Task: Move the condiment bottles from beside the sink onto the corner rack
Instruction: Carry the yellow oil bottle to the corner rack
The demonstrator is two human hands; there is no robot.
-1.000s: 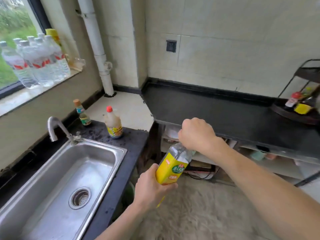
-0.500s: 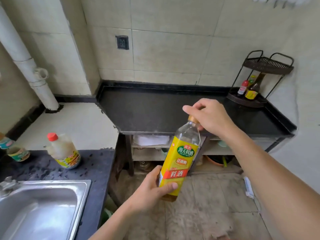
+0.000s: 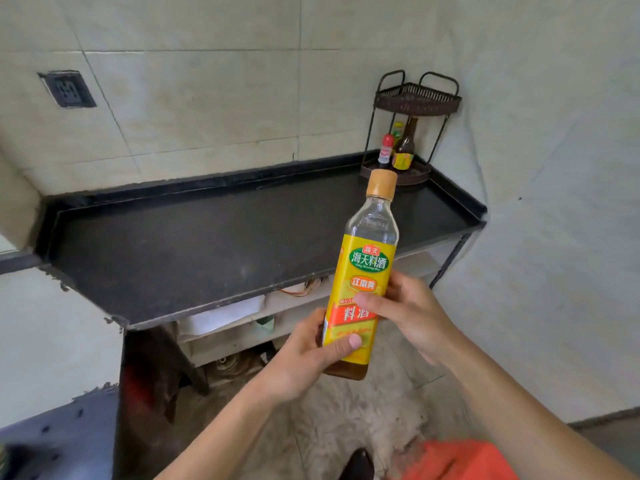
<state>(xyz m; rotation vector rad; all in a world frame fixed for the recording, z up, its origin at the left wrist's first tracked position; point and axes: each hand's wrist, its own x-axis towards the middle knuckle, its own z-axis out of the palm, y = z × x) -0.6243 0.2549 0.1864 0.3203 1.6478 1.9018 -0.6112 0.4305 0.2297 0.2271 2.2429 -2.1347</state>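
I hold a clear bottle with a yellow label and tan cap (image 3: 367,271) upright in front of me, over the floor. My left hand (image 3: 304,358) grips its lower part with the thumb across the label. My right hand (image 3: 408,310) wraps its middle from the right. The dark two-tier corner rack (image 3: 417,98) stands at the far right end of the black counter (image 3: 207,244). On its bottom tier are a small red-capped bottle (image 3: 385,150) and a dark bottle with a yellow label (image 3: 404,150). The top tier looks empty.
Open shelves with white items (image 3: 225,317) sit under the black counter. A wall socket (image 3: 67,89) is on the tiled wall at left. A corner of the sink counter (image 3: 62,441) shows at bottom left. The right wall stands close to the rack.
My view has swung right, so the sink and the bottles beside it have left the frame. My right hand moved from the bottle's cap down to its middle. The bottle now stands more upright.
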